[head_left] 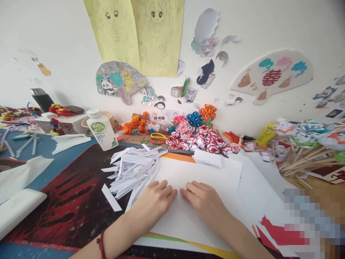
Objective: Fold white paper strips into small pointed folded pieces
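White paper sheets [185, 219] lie stacked before me on a black and red mat [72, 187]. Over the sheets, my left hand [157, 199] is closed, its fingers curled and its fingertips pointing toward the other hand. My right hand [203, 198] mirrors it a short gap to the right, also closed. Whatever is between the fingers of either hand is too small or hidden to make out. A heap of narrow white paper strips [134, 169] lies just beyond and left of my left hand. Behind the sheets rests a folded white paper piece [207, 158].
A white bottle [102, 131] stands at the back left, near a dark flask [41, 100]. Red-and-white paper flowers [202, 140] line the wall. Yellow-handled scissors [158, 137] lie behind the strips. At right are wooden sticks [307, 160] and red paper scraps [280, 232].
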Available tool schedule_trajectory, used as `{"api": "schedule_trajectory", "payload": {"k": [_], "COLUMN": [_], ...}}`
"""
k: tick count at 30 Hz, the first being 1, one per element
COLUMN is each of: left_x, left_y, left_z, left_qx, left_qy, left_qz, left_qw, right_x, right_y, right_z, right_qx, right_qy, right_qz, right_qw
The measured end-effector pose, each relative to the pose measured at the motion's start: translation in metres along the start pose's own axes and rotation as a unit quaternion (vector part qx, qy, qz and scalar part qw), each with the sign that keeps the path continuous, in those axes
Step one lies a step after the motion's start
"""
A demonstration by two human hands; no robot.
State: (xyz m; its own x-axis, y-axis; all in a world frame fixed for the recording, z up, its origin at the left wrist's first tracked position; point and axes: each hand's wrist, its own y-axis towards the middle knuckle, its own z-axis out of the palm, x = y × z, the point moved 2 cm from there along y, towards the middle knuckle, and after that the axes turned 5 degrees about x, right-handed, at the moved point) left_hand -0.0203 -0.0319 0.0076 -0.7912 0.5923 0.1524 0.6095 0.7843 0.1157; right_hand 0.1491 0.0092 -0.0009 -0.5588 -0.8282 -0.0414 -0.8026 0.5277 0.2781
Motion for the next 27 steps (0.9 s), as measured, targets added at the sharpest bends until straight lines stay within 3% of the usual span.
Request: {"api": "schedule_trajectory", "payload": {"k": [7, 12, 15, 19, 23, 27], "left_x": [0.001, -0.002, -0.006, -0.008, -0.004, -0.001], "left_y": [0.001, -0.003, -0.006, -0.005, 0.001, 0.003], "left_z": [-0.001, -0.001, -0.002, -0.004, -0.009, -0.012], "left_qx": [0.014, 0.029, 0.036, 0.042, 0.063, 0.075], "left_qy": [-0.004, 0.029, 0.052, 0.049, 0.025, 0.002], "left_qz": [-0.012, -0.014, -0.006, -0.002, -0.004, -0.007], "left_qw": [1.0, 0.999, 0.998, 0.998, 0.998, 0.997], "right_x": [0.005, 0.003, 0.0, -0.01, -0.021, -0.022], "right_y": [-0.001, -0.003, -0.005, -0.007, -0.006, -0.003], "right_z": [-0.001, -0.01, -0.017, -0.019, -0.017, -0.017], "right_qx": [-0.01, 0.042, 0.068, 0.056, 0.07, 0.058], "right_qy": [-0.016, -0.007, 0.028, 0.074, 0.181, 0.258], "right_qz": [0.013, 0.064, 0.097, 0.146, 0.205, 0.202], "right_qw": [1.0, 0.997, 0.993, 0.985, 0.959, 0.943]}}
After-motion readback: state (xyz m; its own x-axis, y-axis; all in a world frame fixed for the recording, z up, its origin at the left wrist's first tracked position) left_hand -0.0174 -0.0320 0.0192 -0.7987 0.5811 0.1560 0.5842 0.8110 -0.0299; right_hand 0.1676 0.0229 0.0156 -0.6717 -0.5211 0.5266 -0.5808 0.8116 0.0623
